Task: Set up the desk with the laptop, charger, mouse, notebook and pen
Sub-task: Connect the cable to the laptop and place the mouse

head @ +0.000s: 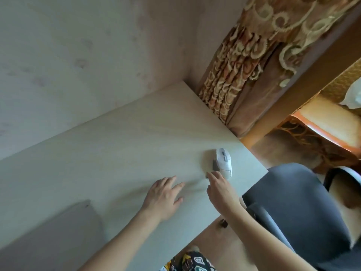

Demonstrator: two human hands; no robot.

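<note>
White mouse (224,162) sits on the worktop (121,145) near its right edge — right hand (220,190) grip apart, fingertips just touching it. Left hand (164,194) flat, empty. Nudge gently; keep it off the edge.

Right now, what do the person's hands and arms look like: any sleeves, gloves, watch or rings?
Both forearms are bare up to the frame edge, with no sleeves in view. The left hand and right hand wear no gloves, and no watch, bracelet or ring shows. Patterned black, yellow and white fabric sits at the bottom edge.
</note>
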